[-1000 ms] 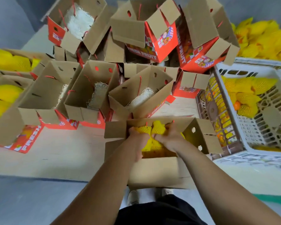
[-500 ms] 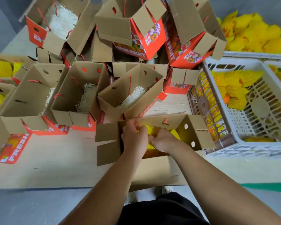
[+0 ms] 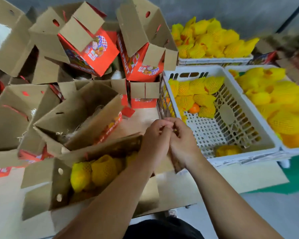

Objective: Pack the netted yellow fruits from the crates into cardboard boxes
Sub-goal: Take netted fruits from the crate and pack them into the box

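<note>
Cardboard boxes (image 3: pixel 47 192); crates (image 3: pixel 238 153); wooden platform (image 3: pixel 7 213)

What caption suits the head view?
Both hands, left and right, meet above open cardboard box holding yellow foam-netted fruits.

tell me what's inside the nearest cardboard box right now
The nearest cardboard box holds netted yellow fruits, at least two in plain sight. The left forearm covers the box's right part, so whatever lies beneath it, and the full count, cannot be seen.

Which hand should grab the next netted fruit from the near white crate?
Right hand, probably: it sits beside the near white crate; the left hand lies over the cardboard box.
</note>
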Demonstrator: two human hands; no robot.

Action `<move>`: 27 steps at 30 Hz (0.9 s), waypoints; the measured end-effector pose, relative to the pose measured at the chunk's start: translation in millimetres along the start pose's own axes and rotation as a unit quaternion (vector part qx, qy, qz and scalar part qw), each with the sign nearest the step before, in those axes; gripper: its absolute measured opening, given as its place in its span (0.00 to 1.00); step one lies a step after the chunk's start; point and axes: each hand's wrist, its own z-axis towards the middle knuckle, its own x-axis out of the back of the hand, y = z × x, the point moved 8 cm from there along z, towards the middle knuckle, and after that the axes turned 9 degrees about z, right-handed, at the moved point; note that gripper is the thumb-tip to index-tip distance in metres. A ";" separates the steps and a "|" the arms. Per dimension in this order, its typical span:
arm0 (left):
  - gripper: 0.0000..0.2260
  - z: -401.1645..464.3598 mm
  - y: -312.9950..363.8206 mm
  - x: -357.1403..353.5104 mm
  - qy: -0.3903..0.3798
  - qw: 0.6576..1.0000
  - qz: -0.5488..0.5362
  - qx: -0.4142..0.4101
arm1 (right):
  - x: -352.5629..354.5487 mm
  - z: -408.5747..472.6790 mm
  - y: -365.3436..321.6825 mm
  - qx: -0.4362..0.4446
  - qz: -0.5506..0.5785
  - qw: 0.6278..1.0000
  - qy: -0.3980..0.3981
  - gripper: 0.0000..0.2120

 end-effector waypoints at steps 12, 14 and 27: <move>0.10 120.8 42.2 -135.0 -0.058 0.839 0.501 -0.206 | 135.4 135.3 88.8 -0.034 -0.194 0.979 -0.060 0.15; 0.10 129.7 38.6 -138.7 -0.052 0.783 0.589 -0.193 | 126.4 163.1 107.1 -0.033 -0.264 0.959 -0.101 0.21; 0.07 136.0 30.3 -148.2 -0.089 0.696 0.698 -0.144 | 92.2 266.2 152.7 0.117 -0.648 0.720 -0.218 0.44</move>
